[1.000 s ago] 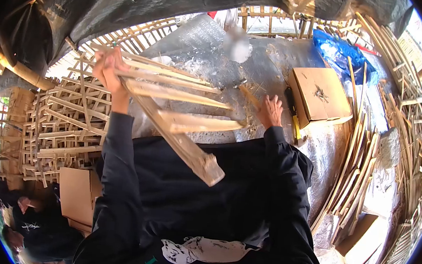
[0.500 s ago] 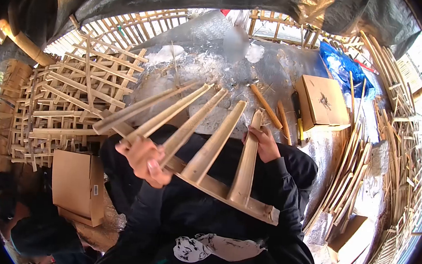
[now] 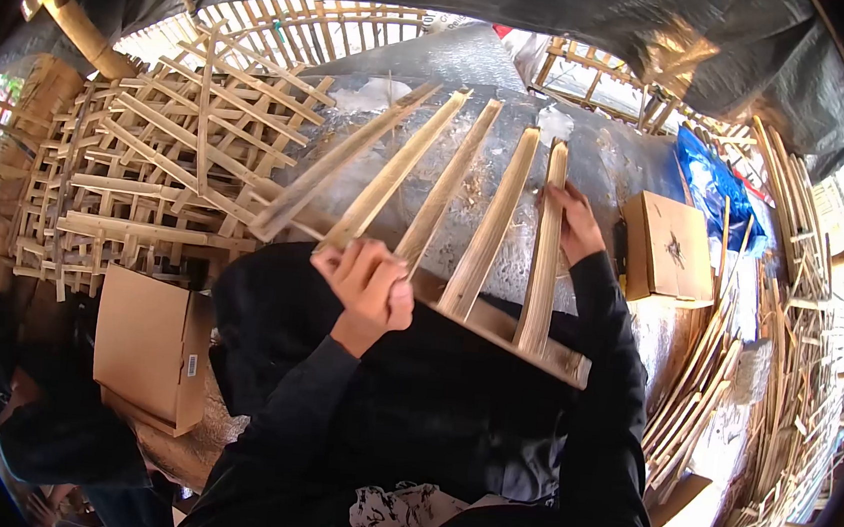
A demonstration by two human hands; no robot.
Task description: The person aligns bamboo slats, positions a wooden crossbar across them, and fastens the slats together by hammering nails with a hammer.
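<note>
Above my lap I hold a bamboo slat frame [image 3: 494, 225], with several split slats fixed side by side to one crossbar. The slats' free ends point away from me, and the crossbar tilts down toward the right. My left hand [image 3: 370, 287] is closed around the crossbar among the left slats, hiding part of it. Farther out, my right hand [image 3: 578, 225] grips the rightmost slat along its upper part, its fingers partly hidden behind the bamboo.
Bamboo lattice panels [image 3: 141, 149] are piled at the left, behind a cardboard box [image 3: 145, 330]. Another cardboard box [image 3: 679, 251] stands at right near a blue plastic sheet [image 3: 715, 189]. Loose bamboo strips [image 3: 695, 408] lie along the right. A person [image 3: 75, 444] is at lower left.
The slat frame has moved up and away from my body, with both hands still on it. My view has also shifted slightly.
</note>
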